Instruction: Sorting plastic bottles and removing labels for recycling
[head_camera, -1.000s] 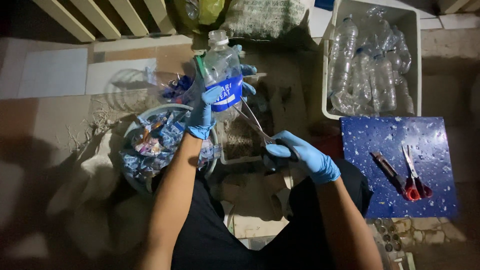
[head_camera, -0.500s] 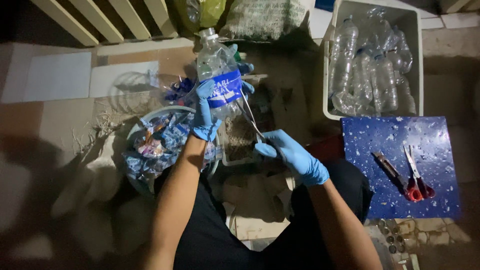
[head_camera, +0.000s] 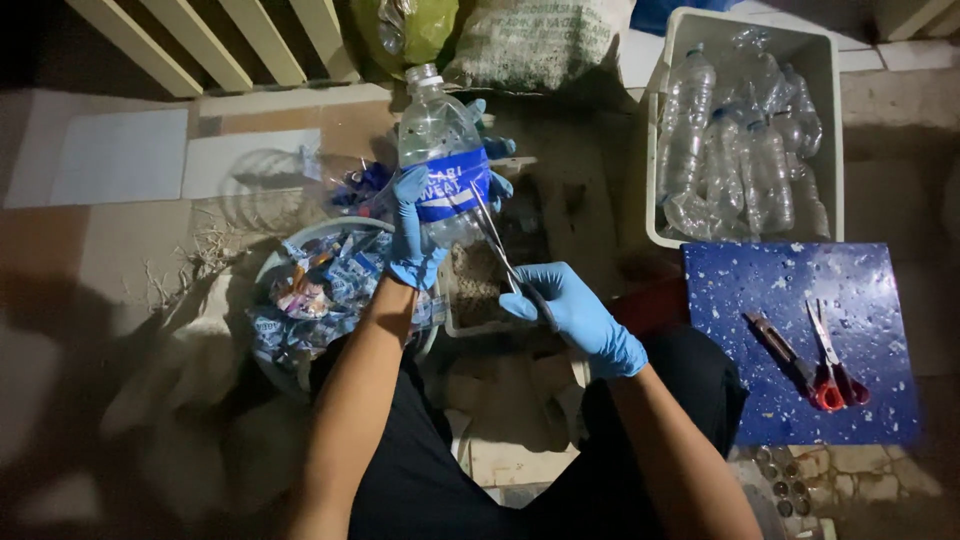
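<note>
Head view, person seated on the floor. The left hand (head_camera: 415, 235), in a blue glove, grips a clear plastic bottle (head_camera: 440, 165) with a blue label, its fingers wrapped around the bottle's middle; the bottle now stands higher and further from the body than a second ago, its capped neck pointing away. The right hand (head_camera: 575, 315), also gloved, holds long metal tweezers (head_camera: 497, 240), fingers pinched on the handle end; the tips have moved from below the bottle up onto the label edge. This suggests that work on the label is under way, with the label still on. Below the bottle lies a bowl of torn label scraps (head_camera: 320, 290). At right, a white crate of bare bottles (head_camera: 745, 140) and a blue board (head_camera: 800, 340) carrying red-handled scissors (head_camera: 835, 365) and a knife (head_camera: 780, 345).
</note>
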